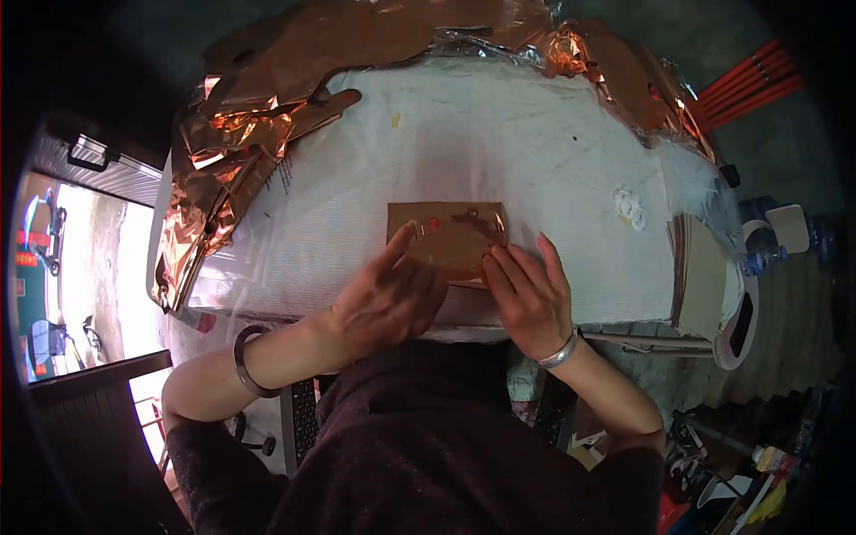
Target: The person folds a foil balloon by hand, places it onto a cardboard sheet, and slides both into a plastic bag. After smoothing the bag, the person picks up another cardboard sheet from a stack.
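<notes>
A flat rectangular copper-brown piece (pixel 459 241) with a small red mark lies on the white table in front of me. My left hand (pixel 392 294) is over its lower left part, index finger extended and the other fingers curled; whether anything is between them is hidden. At the lower right edge of the piece, the fingertips of my right hand (pixel 530 294) are pressed together on its corner, with the thumb or outer finger held apart.
Shiny copper foil sheets (pixel 241 134) cover the back and left edge of the white table (pixel 499 116). Stacked cardboard sheets (pixel 700 276) stand at the right, near plastic bottles (pixel 762 245). Orange-red rods (pixel 753 85) lie beyond the back right.
</notes>
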Demonstrator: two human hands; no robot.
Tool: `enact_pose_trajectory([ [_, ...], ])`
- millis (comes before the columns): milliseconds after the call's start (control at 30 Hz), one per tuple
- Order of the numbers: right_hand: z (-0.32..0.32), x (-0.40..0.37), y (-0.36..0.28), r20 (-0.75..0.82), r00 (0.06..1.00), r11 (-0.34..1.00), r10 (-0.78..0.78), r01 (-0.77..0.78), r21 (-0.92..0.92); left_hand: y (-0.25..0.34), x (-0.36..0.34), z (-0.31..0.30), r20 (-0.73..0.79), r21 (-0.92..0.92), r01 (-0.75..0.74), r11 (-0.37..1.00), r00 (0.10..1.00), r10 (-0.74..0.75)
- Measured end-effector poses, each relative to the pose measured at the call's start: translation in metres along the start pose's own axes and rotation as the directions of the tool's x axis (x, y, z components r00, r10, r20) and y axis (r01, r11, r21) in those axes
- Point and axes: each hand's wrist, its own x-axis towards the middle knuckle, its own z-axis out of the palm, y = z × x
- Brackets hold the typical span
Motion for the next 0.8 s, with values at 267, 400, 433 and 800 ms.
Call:
enact_pose_trajectory([
  [267,-0.022,0.028,0.007,-0.117,0.974,0.979,-0.192,0.198,0.043,0.011,0.030,0.000,-0.261,0.047,0.020,0.999,0.965,-0.007],
  [400,-0.052,0.031,0.005,-0.154,0.977,0.966,-0.144,0.173,0.190,-0.009,0.026,-0.026,-0.250,-0.047,-0.005,0.999,0.968,-0.007],
  [433,-0.060,0.031,0.005,-0.127,0.982,0.965,-0.137,0.161,0.206,-0.015,0.023,-0.032,-0.253,-0.040,0.000,0.999,0.967,-0.010],
  [800,-0.070,-0.010,0.006,0.499,0.799,0.220,0.336,-0.582,0.783,-0.041,-0.051,-0.032,-0.069,-0.854,0.219,0.472,0.852,-0.519],
])
